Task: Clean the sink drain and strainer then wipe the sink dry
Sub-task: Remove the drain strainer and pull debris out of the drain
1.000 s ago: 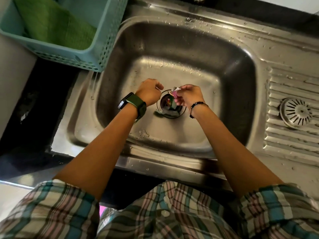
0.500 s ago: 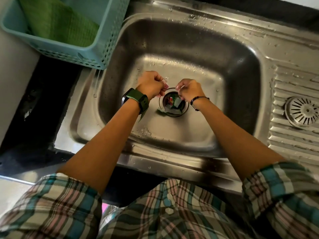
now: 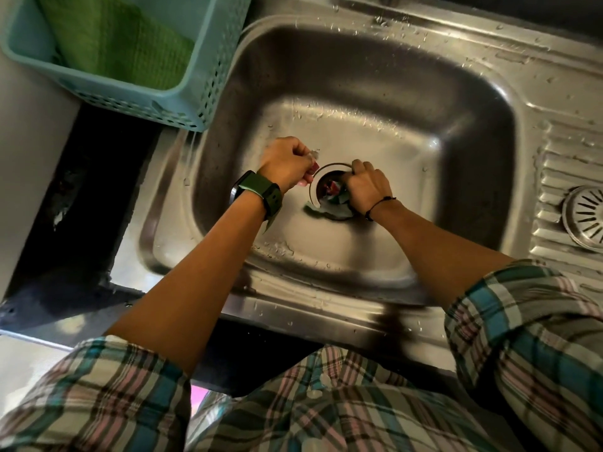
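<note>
The steel sink basin [image 3: 375, 93] is wet with droplets. Its round drain [image 3: 328, 187] sits in the middle of the floor and holds scraps of coloured litter [image 3: 332, 190], red and green. My left hand [image 3: 287, 164], with a green watch on the wrist, is curled round small scraps just left of the drain. My right hand [image 3: 367, 187] is over the drain's right side with its fingers curled down into the litter; what they hold is hidden. The round metal strainer [image 3: 585, 216] lies on the ribbed drainboard at the far right.
A teal plastic basket [image 3: 182, 102] with a green cloth [image 3: 111, 44] in it stands on the counter at the sink's upper left, its corner over the rim. A dark gap [image 3: 81, 207] runs left of the sink. The ribbed drainboard [image 3: 561, 164] fills the right.
My right hand has dropped from above the drain down into the litter. My left hand has drawn slightly left with scraps in its fingers.
</note>
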The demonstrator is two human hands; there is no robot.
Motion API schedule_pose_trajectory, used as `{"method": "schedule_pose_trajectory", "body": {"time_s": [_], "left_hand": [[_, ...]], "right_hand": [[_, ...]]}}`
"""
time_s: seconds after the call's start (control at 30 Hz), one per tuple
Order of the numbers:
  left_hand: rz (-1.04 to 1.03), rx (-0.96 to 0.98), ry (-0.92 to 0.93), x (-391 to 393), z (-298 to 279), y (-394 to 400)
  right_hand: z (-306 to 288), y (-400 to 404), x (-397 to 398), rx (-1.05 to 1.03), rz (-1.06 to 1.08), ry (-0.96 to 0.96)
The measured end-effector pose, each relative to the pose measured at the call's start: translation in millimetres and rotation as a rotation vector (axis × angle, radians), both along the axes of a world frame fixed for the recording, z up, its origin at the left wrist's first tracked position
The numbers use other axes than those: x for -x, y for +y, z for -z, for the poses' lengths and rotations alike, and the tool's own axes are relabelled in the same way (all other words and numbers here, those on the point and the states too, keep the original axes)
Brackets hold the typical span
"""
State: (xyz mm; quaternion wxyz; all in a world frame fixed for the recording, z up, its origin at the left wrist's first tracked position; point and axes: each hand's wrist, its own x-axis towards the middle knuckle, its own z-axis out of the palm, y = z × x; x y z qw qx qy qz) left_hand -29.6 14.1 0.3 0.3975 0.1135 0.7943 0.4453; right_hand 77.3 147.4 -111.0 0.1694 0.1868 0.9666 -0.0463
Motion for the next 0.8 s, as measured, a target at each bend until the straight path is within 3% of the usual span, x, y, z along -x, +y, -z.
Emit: {"method": "schedule_pose_trajectory", "body": {"time_s": [0.13, 0.27, 0.33, 0.67, 0.8], "left_hand": [[-0.015, 0.030, -0.019, -2, 3, 4], [-0.036, 0.069, -0.082, -4, 5, 9], [-0.054, 0.068, -0.129, -8, 5, 12], [-0.094, -0.107, -0.340, -11, -9, 22], [-0.218, -0.098, -0.314, -2, -5, 17]], "right_hand": [[-16, 4, 3, 0.216, 0.227, 0.147], [-51, 6, 12, 0.756, 0.687, 0.462], [-70, 3, 11, 0.946, 0.720, 0.567], [-90, -20, 17, 0.670, 0.432, 0.520], [-83, -12, 22, 0.854, 0.477, 0.504]]}}
